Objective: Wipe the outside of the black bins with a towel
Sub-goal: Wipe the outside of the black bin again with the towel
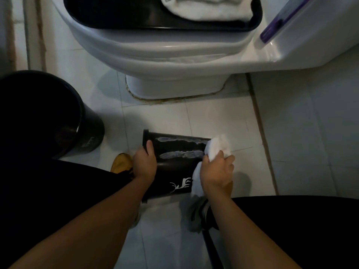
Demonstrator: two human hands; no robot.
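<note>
My two bare arms come first, reaching down to the floor. My left hand (144, 164) is wrapped around the rim end of the small black bin (174, 164), thumb on top. The bin lies on its side between my hands. My right hand (217, 171) is bunched around the white towel (217, 146), pressing it on the bin's bottom end. I think the bin is light, hard and shiny, so it could roll or slip. The rim is the best place to hold. The towel is soft. Another black bin (58, 113) stands past my left hand.

Bathroom: toilet (174, 61), white tiled floor (301, 133).
</note>
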